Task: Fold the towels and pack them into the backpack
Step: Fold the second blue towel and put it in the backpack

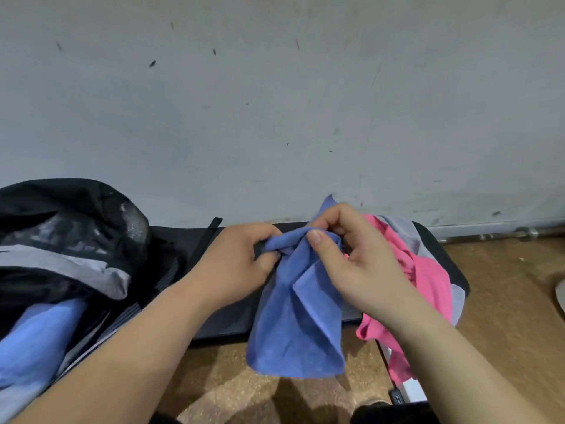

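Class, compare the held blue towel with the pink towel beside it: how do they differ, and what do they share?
The blue towel is gripped by the left hand and right hand; the pink towel is in neither hand. The blue towel hangs down; the pink towel lies crumpled. Both are not yet folded.

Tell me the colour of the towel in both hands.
Blue towel, clearest in the head view.

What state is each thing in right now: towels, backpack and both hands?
Blue towel: bunched, unfolded, hanging from both hands.
Left hand: gripping its top edge.
Right hand: pinching its top edge.
Pink towel: crumpled, unfolded.
Grey towel: crumpled, partly under pink.
Backpack: open, light blue towel inside.
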